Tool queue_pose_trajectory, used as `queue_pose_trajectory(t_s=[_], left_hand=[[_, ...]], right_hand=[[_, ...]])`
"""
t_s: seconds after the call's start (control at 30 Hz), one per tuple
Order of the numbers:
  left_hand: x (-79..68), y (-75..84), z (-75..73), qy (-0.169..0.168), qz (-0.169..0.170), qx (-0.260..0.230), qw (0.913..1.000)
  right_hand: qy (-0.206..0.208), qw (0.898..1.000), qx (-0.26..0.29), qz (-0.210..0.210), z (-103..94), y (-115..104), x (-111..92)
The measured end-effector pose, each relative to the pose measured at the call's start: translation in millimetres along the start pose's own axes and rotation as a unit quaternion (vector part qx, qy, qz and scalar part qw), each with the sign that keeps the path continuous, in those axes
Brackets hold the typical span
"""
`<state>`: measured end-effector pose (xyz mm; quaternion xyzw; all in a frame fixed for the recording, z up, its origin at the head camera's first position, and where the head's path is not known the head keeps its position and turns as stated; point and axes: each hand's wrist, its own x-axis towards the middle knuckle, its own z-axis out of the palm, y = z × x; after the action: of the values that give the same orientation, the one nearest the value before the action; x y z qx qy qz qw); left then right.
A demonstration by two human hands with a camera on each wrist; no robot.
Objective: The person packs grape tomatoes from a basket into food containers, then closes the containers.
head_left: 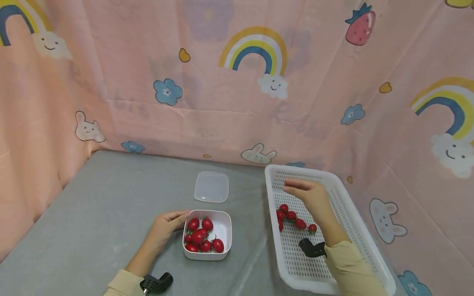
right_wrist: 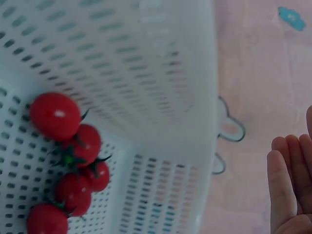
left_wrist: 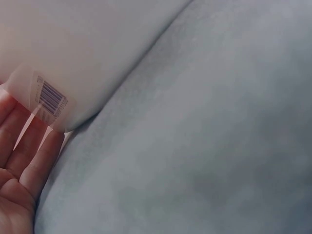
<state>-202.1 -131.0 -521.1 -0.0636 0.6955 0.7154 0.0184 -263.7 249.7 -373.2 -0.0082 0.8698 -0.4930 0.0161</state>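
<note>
My left hand (head_left: 165,230) rests against the left side of a small white plastic box (head_left: 209,256), its straight fingers (left_wrist: 43,163) along the wall near a barcode sticker (left_wrist: 52,99). Several cherry tomatoes (head_left: 217,246) lie inside the box, mostly toward its left and front. Over the far part of a white perforated basket (head_left: 275,246) is my right hand (head_left: 312,200), raised above the rim with extended fingers and nothing held. More cherry tomatoes (head_left: 300,224) with green stems sit on the basket floor, toward its left side; the right wrist view shows a clump of tomatoes (right_wrist: 73,194) there.
A translucent square lid (head_left: 211,187) lies on the grey table cover (head_left: 122,213) behind the box. A pink patterned curtain (head_left: 137,53) hangs along the back and sides. The basket's long wall stands to the right of the box.
</note>
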Motion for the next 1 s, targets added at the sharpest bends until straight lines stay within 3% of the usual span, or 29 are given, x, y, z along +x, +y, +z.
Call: queue_pose_trajectory(t_s=[0.37,1.0], left_hand=[[-1.4,-0.4,0.5,0.003,0.002,0.006,1.0000],[-1.9,2.4,-0.1,0.001,0.000,0.000,1.0000]], right_hand=[[-0.041,0.999,-0.013,0.019,-3.6,32,20],[-0.049,0.993,-0.044,0.095,2.6,78,40]])
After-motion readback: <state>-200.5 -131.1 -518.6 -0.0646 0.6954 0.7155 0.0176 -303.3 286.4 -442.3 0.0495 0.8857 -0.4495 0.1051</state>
